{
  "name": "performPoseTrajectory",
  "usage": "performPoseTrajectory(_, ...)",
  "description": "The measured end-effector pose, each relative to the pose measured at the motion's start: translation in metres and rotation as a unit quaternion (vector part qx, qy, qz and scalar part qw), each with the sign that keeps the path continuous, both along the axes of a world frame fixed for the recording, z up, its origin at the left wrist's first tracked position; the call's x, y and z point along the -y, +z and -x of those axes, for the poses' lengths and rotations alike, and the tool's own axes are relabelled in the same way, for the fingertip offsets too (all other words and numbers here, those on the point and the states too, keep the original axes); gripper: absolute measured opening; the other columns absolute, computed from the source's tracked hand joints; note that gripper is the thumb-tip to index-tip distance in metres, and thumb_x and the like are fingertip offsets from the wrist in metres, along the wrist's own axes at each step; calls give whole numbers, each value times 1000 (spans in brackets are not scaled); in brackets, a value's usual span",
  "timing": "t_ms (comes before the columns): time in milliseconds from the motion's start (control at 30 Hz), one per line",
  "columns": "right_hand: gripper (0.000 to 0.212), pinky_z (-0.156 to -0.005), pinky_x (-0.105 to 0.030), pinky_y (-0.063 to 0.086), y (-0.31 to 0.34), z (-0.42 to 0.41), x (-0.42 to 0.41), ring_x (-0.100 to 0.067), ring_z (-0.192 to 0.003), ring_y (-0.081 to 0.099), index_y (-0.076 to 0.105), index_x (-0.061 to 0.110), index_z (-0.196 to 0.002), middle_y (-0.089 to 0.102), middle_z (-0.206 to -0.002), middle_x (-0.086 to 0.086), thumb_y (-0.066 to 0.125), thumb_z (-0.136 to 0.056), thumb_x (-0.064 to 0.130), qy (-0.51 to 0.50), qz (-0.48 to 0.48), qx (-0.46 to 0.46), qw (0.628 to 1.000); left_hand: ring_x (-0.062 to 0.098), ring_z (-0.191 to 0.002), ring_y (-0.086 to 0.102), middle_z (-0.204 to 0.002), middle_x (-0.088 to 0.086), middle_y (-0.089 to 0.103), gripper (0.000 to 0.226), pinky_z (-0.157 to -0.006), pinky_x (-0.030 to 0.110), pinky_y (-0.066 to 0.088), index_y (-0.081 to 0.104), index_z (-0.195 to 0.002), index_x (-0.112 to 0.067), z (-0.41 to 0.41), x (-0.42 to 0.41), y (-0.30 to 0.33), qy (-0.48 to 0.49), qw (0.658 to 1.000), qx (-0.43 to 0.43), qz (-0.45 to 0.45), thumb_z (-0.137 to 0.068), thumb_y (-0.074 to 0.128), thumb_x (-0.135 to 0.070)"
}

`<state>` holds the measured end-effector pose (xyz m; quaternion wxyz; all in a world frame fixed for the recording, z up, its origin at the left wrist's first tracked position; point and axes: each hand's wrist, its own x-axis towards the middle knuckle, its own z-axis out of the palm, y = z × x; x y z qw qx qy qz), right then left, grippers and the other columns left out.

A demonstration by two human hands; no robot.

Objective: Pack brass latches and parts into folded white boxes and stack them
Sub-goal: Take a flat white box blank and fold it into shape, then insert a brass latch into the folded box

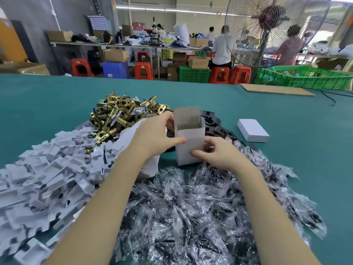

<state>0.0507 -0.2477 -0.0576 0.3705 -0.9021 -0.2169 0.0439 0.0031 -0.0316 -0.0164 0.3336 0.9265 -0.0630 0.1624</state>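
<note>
A white folded box (188,138) stands upright in the middle of the green table, its top flap open and the brown inside showing. My left hand (155,135) grips its left side, thumb across the front face and fingers behind. My right hand (215,152) holds the lower right corner, thumb pressed on the front. A heap of brass latches (118,113) lies behind and left of the box. Black metal plates (215,125) lie just behind it. One closed white box (253,130) lies flat to the right.
White card inserts (44,176) pile up at the left. Clear bags of black screws (200,211) cover the near table between my arms. A cardboard sheet (277,89) and green crates (305,77) sit at the far right, behind them a standing fan (267,29) and seated people.
</note>
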Motion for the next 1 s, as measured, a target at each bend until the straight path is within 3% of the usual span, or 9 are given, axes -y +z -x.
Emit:
performPoseTrajectory(133,14,-69,-16,46,-7,0,-5,5,-91,64,65,55,-97,72,-97,25,73,-88,49,-11,-33,3,999,7,-102,64,-110,-15,68,54,-88,34,52,52,-127,-28,-5,-5,-3,-37,998,-41,-26,-82,81,-38)
performPoseTrajectory(233,22,-75,-22,47,-7,-1,-6,-6,-100,65,67,49,-112,73,-109,15,69,-90,51,-10,-4,17,1000,-8,-100,58,-104,-25,62,57,-80,18,43,45,-133,-32,-6,-11,-5,-76,993,-84,-37,-87,78,-33)
performPoseTrajectory(400,44,-65,-21,49,10,3,-1,-1,-79,67,54,41,-134,66,-107,16,69,-93,40,15,52,-20,998,19,-106,66,-112,-3,70,45,-93,40,52,46,-127,-24,-5,-11,-9,-75,993,-85,-41,-91,73,-29)
performPoseTrajectory(467,44,-76,-29,54,24,6,3,-5,-86,67,53,40,-134,67,-111,14,70,-93,37,0,29,-1,1000,24,-108,65,-117,3,69,45,-96,47,51,46,-128,-22,-3,-12,-10,-81,991,-95,-45,-92,71,-31)
performPoseTrajectory(533,42,-83,-30,53,43,12,3,-8,-90,67,56,34,-134,68,-112,13,69,-94,33,-41,-20,55,997,23,-111,64,-125,0,67,45,-99,47,50,48,-132,-23,-1,-13,-10,-89,990,-105,-41,-94,70,-33)
performPoseTrajectory(667,21,-65,-7,48,85,32,-9,4,-82,66,67,30,-116,71,-100,16,67,-96,25,-62,-136,153,977,19,-109,64,-118,-6,68,37,-99,46,51,54,-125,-23,-1,-14,-12,-101,988,-113,-14,-93,70,-32)
performPoseTrajectory(733,16,-72,-8,50,101,42,-28,3,-88,65,70,27,-110,72,-97,15,65,-96,21,-40,-148,212,965,15,-105,64,-115,-9,69,35,-97,43,52,56,-121,-24,-2,-15,-14,-98,988,-118,-5,-91,71,-33)
performPoseTrajectory(867,22,-92,-33,55,127,30,-95,-8,-103,65,71,25,-115,72,-110,10,56,-100,19,78,4,249,965,-4,-73,56,-83,-17,63,36,-70,25,45,60,-119,-22,-2,-16,-16,-84,992,-89,-27,-89,73,-37)
performPoseTrajectory(1000,44,-101,-41,47,117,-15,-163,-26,-127,54,57,21,-140,59,-140,-5,44,-98,10,138,256,166,942,0,-70,48,-81,-17,52,34,-63,23,34,54,-115,-22,-4,-14,-14,-76,992,-80,-58,-91,70,-39)
